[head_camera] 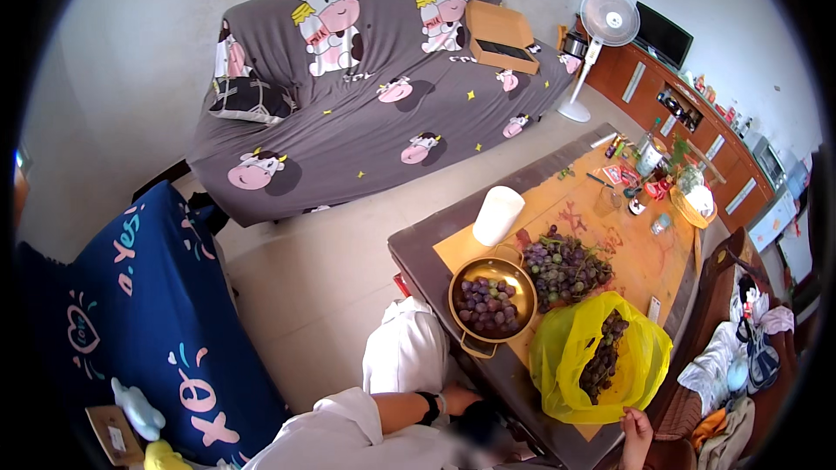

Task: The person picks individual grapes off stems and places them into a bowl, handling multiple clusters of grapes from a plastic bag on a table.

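My right hand [636, 433] pinches the near rim of a yellow plastic bag [555, 365] at the table's near side. The bag's mouth faces up, and dark grape stems and grapes [601, 362] lie inside. My left hand [459, 398], beyond a black wristband, rests low by the table's edge. Its fingers are hidden behind a dark blurred shape. Left of the bag stands a gold two-handled metal pan [493, 269] holding loose purple grapes [486, 303]. A heap of grape bunches [563, 267] lies on the table just beyond the bag and pan.
A white paper roll [498, 215] stands behind the pan on the table [418, 235]. Bottles [650, 158], a glass [607, 201] and a basket [693, 205] crowd the far end. A remote control [654, 309] lies beside the bag. Clothes cover a brown seat [679, 408] at right.
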Tool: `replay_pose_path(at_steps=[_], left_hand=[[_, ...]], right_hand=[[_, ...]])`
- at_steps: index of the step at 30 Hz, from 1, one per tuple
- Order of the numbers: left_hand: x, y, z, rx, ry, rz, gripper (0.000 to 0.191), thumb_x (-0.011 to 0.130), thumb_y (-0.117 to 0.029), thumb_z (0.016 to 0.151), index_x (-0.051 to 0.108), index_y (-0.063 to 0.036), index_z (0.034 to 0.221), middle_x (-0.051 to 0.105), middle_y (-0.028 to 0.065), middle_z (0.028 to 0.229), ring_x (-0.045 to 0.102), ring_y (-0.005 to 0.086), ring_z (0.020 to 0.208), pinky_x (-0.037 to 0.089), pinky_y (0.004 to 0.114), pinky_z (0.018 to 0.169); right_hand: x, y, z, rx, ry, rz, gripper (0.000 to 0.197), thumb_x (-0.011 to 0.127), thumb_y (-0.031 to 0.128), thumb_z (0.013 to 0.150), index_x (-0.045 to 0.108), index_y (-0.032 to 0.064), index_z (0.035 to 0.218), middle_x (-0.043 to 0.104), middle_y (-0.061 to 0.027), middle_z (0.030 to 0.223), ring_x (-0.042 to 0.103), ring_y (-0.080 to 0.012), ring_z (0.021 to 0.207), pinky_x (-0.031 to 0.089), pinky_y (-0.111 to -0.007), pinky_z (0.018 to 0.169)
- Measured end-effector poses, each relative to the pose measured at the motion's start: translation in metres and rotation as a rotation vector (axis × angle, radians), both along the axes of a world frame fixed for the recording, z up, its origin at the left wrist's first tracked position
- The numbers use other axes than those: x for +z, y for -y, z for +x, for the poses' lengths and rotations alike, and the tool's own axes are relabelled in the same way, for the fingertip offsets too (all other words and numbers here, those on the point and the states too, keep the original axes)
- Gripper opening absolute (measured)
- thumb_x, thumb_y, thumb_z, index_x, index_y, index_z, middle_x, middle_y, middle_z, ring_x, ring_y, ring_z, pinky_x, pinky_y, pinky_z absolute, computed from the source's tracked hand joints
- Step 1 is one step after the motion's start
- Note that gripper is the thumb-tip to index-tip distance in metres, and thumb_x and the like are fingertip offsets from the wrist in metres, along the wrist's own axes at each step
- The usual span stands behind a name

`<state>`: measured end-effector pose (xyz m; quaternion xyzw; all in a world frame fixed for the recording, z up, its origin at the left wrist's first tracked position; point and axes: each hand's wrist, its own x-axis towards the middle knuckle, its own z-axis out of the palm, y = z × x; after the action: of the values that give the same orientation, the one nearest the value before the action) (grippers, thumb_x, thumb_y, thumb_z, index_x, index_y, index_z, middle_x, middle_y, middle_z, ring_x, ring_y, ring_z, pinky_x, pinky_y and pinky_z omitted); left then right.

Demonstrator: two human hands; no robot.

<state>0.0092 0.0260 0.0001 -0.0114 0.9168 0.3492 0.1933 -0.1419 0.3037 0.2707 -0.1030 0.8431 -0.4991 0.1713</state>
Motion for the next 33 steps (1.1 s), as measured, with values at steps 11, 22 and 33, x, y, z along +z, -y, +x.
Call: replay_pose_path(at_steps=[11,22,33], left_hand=[[-0.003,-0.003,0.011,-0.012,-0.075,0.135,0.052,0.059,-0.012,0.073,0.048,-0.0094,0.124,0.055,0.0181,0.115,0.051,0.0346,0.107,0.041,0.04,0.091],[0.096,0.035,0.026,-0.15,-0.07,0.378,0.045,0.055,-0.025,0.086,0.046,-0.0023,0.125,0.053,0.0197,0.118,0.051,0.0326,0.108,0.04,0.037,0.092],[0.208,0.027,0.005,0.077,-0.199,0.609,0.037,0.053,-0.002,0.086,0.048,-0.0031,0.123,0.06,0.0082,0.111,0.055,0.0153,0.1,0.042,0.027,0.086]], right_hand=[[-0.029,-0.025,0.01,-0.186,0.126,-0.352,0.027,0.056,0.007,0.086,0.054,-0.0046,0.111,0.059,-0.0096,0.102,0.055,-0.0152,0.094,0.045,-0.026,0.082],[-0.029,-0.051,-0.013,-0.156,-0.143,-0.253,0.018,0.058,0.011,0.087,0.061,-0.0015,0.099,0.061,-0.003,0.09,0.056,-0.01,0.083,0.045,-0.022,0.076],[-0.074,-0.023,-0.054,0.027,-0.376,-0.05,0.015,0.058,0.007,0.084,0.061,0.0033,0.098,0.061,-0.0085,0.088,0.06,-0.0171,0.079,0.046,-0.025,0.07]])
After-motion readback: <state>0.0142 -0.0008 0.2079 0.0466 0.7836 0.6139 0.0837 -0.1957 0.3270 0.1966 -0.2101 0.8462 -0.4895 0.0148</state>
